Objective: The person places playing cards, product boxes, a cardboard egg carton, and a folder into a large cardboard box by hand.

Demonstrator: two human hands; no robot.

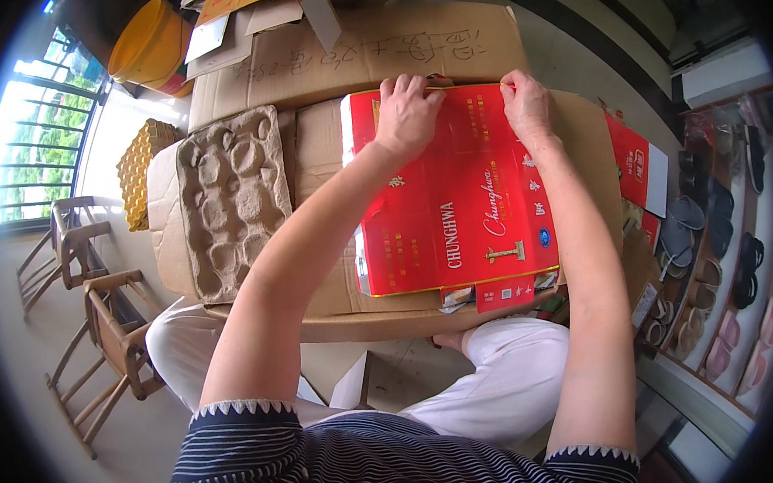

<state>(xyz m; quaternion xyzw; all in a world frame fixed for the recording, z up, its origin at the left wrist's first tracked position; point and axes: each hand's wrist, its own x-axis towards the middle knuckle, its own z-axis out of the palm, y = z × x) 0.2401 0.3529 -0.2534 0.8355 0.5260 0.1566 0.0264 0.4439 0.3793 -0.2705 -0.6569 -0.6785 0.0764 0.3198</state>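
A flattened red Chunghwa cigarette carton (448, 199) lies on a large brown cardboard sheet (338, 291) before me. My left hand (410, 111) rests over its far left part, fingers curled at the far edge. At the far right corner, my right hand (528, 108) pinches the carton's edge between thumb and fingers. A small red flap (502, 295) sticks out along the near side. To the left of the carton, a grey-brown moulded pulp tray (234, 201) lies on the cardboard.
Cut cardboard pieces (253, 24) and a yellow bucket (149, 42) are at the far left. Yellow egg-type trays (144, 173) are stacked beside the cardboard. Wooden folding stools (117, 319) stand left. More red packaging (627, 159) and a shoe rack (717, 311) are on the right.
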